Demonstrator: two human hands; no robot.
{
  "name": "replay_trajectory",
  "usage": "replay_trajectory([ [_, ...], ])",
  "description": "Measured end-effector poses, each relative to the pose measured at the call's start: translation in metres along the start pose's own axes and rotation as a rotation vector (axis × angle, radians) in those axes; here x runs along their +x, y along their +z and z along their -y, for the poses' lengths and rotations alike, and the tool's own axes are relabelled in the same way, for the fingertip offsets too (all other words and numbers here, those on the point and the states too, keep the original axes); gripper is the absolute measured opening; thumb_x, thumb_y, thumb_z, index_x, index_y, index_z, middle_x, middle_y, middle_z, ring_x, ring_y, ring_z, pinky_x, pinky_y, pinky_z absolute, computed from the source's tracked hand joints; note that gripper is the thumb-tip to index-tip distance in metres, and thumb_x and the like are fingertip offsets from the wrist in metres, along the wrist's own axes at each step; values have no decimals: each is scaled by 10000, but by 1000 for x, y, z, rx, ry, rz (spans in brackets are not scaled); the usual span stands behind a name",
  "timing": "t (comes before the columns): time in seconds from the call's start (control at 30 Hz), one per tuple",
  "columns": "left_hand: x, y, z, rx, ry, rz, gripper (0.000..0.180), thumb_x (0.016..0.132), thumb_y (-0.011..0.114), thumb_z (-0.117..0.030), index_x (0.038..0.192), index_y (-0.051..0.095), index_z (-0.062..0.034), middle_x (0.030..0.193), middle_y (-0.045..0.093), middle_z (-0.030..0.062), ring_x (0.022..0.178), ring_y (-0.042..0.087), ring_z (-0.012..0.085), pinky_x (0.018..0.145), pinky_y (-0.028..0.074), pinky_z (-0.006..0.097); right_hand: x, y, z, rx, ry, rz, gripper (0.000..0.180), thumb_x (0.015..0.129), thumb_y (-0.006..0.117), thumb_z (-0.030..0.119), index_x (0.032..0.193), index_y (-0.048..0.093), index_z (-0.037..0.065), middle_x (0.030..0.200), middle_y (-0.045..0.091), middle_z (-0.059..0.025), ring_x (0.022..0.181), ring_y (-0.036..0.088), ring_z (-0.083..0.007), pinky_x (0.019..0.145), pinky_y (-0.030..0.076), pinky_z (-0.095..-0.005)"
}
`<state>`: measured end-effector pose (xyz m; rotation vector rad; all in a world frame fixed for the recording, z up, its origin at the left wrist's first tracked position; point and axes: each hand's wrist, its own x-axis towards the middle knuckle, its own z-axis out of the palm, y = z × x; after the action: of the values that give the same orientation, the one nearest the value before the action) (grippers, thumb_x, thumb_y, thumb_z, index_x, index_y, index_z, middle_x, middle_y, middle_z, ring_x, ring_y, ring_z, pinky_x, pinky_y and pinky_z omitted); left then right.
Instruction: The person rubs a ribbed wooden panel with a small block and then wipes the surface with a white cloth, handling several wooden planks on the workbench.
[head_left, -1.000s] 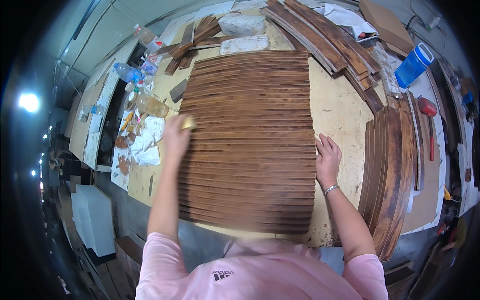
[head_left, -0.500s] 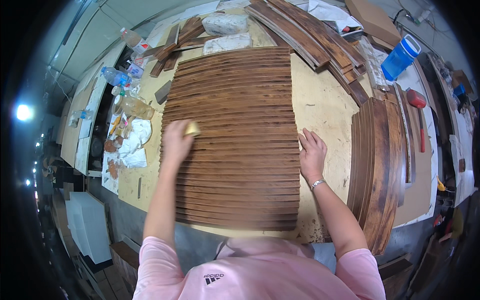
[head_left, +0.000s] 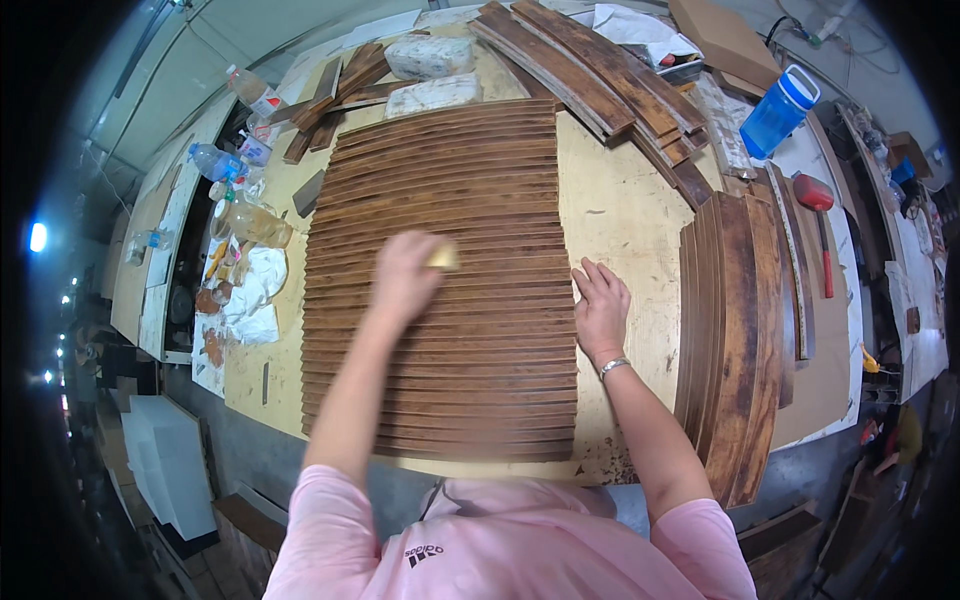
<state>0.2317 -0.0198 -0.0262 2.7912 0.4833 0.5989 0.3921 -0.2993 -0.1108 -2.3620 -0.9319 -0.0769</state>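
A broad row of brown wooden strips (head_left: 470, 340) lies side by side across the table in front of me. My left hand (head_left: 408, 268), slightly blurred, is closed around a small yellow sponge (head_left: 443, 258) on top of the strips, near the middle of the row. The hand hides part of the sponge. Fingers stretched out, my right hand (head_left: 602, 308) rests by the right ends of the strips, touching or nearly touching them. It holds nothing.
On the right stand stacked dark boards (head_left: 725, 340), a red mallet (head_left: 814, 195) and a blue jug (head_left: 780, 112). More planks (head_left: 590, 85) and wrapped white blocks (head_left: 432, 95) lie at the back. Bottles (head_left: 255, 222) and a white cloth (head_left: 255, 300) line the left edge.
My left hand has slid the sponge rightward over the strips, from their left part toward the middle. The right hand stays beside the strips' right ends. The whole view has shifted slightly.
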Motion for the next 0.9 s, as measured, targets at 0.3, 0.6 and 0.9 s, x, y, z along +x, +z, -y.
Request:
replay_trajectory([
  [0.3, -72, -102, 141, 237, -356, -231, 399, 765, 659, 14, 1150, 715, -77, 1099, 688, 181, 1073, 626, 375, 959, 499, 475, -3, 3, 1, 9, -13, 24, 471, 838, 544, -3, 1279, 687, 81, 1463, 578, -71, 1373, 473, -275, 1186, 288, -460],
  [0.6, -96, -113, 181, 150, -337, -11, 454, 741, 647, 10, 1190, 700, -39, 1128, 684, 186, 1066, 631, 389, 965, 516, 443, 10, -6, -20, -50, -250, 63, 434, 827, 596, -9, 1255, 642, 50, 1442, 547, -105, 1261, 514, -337, 1119, 425, -436],
  [0.9, -69, -107, 145, -74, -79, -19, 422, 765, 649, 36, 1174, 699, -50, 1161, 678, 137, 1128, 616, 350, 1007, 499, 441, -49, -74, 207, 716, -266, 213, 209, 814, 565, -45, 962, 694, 27, 975, 657, -108, 918, 604, -278, 883, 480, -420],
])
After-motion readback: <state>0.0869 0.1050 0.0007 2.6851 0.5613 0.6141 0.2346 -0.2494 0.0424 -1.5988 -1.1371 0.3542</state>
